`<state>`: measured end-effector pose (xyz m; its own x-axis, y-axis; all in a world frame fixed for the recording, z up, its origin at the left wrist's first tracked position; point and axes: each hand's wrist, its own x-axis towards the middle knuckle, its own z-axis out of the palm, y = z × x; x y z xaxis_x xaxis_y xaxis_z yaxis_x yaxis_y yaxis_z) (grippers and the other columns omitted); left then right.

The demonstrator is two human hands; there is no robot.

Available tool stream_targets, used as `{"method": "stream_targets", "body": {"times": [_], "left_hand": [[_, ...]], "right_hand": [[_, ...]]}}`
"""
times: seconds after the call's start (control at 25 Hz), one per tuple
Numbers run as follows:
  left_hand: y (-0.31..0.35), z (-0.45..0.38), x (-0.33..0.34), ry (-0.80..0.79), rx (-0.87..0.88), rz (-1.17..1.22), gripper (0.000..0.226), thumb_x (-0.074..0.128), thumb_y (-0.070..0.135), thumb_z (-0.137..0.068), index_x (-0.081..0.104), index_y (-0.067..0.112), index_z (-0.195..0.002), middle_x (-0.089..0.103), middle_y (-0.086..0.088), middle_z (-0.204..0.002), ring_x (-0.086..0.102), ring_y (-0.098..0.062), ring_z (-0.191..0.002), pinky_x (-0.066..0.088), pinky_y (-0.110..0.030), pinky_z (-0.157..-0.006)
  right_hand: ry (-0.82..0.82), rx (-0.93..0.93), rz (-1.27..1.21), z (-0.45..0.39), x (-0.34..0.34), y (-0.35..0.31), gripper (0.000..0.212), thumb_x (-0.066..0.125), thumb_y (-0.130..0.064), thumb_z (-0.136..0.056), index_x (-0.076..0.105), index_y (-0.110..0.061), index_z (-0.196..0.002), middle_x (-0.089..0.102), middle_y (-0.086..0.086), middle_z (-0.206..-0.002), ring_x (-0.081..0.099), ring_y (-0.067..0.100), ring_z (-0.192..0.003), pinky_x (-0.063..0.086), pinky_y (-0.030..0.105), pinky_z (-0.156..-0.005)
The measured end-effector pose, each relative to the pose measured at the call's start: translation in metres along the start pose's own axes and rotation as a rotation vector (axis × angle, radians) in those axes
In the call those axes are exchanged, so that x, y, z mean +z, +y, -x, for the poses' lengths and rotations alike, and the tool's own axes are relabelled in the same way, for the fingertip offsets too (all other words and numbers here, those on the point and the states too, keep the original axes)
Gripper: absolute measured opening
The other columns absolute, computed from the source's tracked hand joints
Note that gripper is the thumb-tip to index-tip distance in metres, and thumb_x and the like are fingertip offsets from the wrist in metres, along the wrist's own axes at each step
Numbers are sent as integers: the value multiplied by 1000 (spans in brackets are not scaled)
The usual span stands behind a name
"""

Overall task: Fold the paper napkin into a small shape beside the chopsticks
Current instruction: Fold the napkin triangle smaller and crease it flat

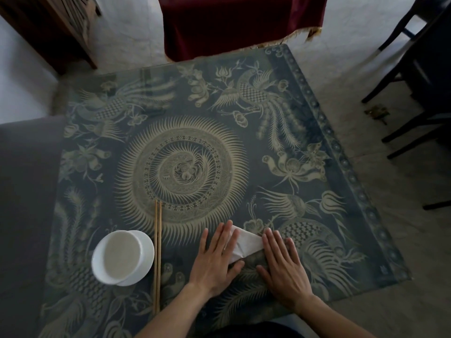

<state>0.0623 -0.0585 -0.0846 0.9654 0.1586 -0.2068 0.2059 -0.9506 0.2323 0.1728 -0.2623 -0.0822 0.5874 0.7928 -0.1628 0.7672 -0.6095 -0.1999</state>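
**Both palms flat on partly folded napkin, right of chopsticks**

The left hand (pixel 217 261) lies flat, fingers extended and slightly spread, pressing down on the left portion of the white folded paper napkin (pixel 246 243). The right hand (pixel 280 261) lies likewise flat, its fingers covering the napkin's right end. Neither hand is clenched or pinching; both are open, palms down, with the napkin pinned beneath them. The visible part of the napkin, between the two hands, shows a creased, roughly triangular fold resting on the dark blue tablecloth with pale phoenix and floral pattern (pixel 317 132).

Left of the left hand, apart from it, the pair of slim wooden chopsticks (pixel 157 257) lies side by side, pointing away from the person. Just beyond them to the left stands a white ceramic bowl on a white saucer (pixel 122 257), the saucer's rim close against the chopsticks.

Farther from the hands, past the table's far edge, hangs a dark red cloth with fringed hem (pixel 241 23). Dark wooden chair legs (pixel 402 93) stand to the far right.
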Motion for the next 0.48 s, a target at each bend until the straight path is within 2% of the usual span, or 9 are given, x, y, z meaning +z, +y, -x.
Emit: {"method": "stream_targets", "body": {"times": [0.12,0.28,0.48], "left_hand": [[-1,13,-2,39,4,43,75,29,55,-100,6,11,-156,0,-7,-165,2,-23,-151,2,-50,-118],[5,37,10,-4,74,-19,71,35,49,-101,16,6,-154,11,-10,-164,6,-24,-151,12,-47,-116],[3,51,13,-40,24,-59,71,40,50,-99,22,8,-153,16,-9,-163,13,-22,-150,13,-47,-115]], "right_hand": [[13,-77,4,-9,-4,-6,71,33,-50,-99,20,-5,-152,14,12,-161,9,25,-148,13,50,-115],[-6,-245,32,-30,-8,-23,67,36,-45,-99,24,-5,-151,19,13,-160,14,26,-147,16,47,-113],[-72,-342,107,-38,-2,-30,70,36,-51,-98,25,-5,-150,20,13,-159,16,26,-146,14,46,-113]]}}
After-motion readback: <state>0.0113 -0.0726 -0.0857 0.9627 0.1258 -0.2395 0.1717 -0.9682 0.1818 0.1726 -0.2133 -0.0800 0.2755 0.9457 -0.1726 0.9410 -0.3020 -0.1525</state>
